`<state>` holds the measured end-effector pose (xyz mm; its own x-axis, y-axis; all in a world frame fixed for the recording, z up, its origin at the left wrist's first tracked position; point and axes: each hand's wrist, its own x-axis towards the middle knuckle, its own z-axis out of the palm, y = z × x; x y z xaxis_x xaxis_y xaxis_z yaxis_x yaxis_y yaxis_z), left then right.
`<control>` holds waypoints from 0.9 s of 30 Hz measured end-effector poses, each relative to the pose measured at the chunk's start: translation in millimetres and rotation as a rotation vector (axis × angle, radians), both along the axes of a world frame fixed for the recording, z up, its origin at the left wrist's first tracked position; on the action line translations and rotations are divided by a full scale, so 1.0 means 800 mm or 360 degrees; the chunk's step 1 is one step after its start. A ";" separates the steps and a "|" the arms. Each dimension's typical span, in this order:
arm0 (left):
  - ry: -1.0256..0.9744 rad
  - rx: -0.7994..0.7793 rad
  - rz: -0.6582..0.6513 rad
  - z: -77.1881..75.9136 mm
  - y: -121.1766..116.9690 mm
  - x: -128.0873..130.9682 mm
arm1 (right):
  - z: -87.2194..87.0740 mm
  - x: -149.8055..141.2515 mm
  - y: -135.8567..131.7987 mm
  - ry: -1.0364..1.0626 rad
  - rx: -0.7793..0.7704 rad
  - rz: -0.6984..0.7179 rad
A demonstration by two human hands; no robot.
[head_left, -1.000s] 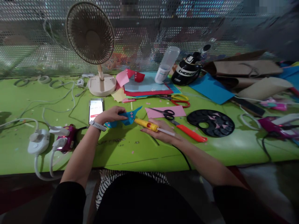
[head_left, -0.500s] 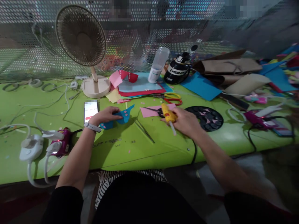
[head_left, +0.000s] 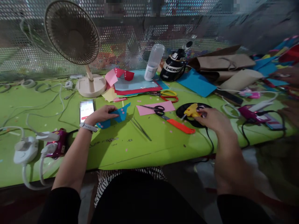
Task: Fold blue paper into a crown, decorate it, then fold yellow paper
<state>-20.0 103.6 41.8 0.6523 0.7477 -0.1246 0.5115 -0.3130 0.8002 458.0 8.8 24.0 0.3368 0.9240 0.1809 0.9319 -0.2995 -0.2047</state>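
Observation:
My left hand point(head_left: 101, 113) rests on the green table point(head_left: 140, 146) with its fingers closed on a blue paper cut-out point(head_left: 115, 116) dotted with small pink squares. My right hand point(head_left: 213, 119) is out to the right, gripping a yellow glue gun point(head_left: 191, 110) over a black round tray point(head_left: 187, 112) that carries pink bits. The gun's black cord point(head_left: 210, 143) runs off the table's front edge. Orange-handled scissors point(head_left: 173, 119) lie on a pink paper strip point(head_left: 155, 108) between my hands.
A phone point(head_left: 86, 109) lies by my left wrist. A desk fan point(head_left: 74, 40), stacked coloured paper point(head_left: 137, 85), a plastic bottle point(head_left: 153, 62), a black bottle point(head_left: 174, 67) and brown paper bags point(head_left: 224, 63) stand behind. Cables and white and magenta devices point(head_left: 39, 146) crowd the left; another magenta tool point(head_left: 254, 112) lies right.
My right hand has carried the glue gun from beside the blue cut-out rightward to the black tray. My left hand has kept its hold on the cut-out. The view has swung right.

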 end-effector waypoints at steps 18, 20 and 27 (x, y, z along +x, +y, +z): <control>0.0012 0.0020 0.0009 -0.001 -0.001 0.002 | -0.005 -0.219 -0.027 0.0635 -0.0451 0.0947; 0.0016 0.0017 0.0003 -0.001 0.000 0.003 | 0.000 -0.211 -0.023 0.1034 -0.0488 0.0963; 0.0023 0.0069 0.0008 -0.003 0.000 0.002 | 0.031 -0.196 -0.011 0.2207 -0.0363 0.0937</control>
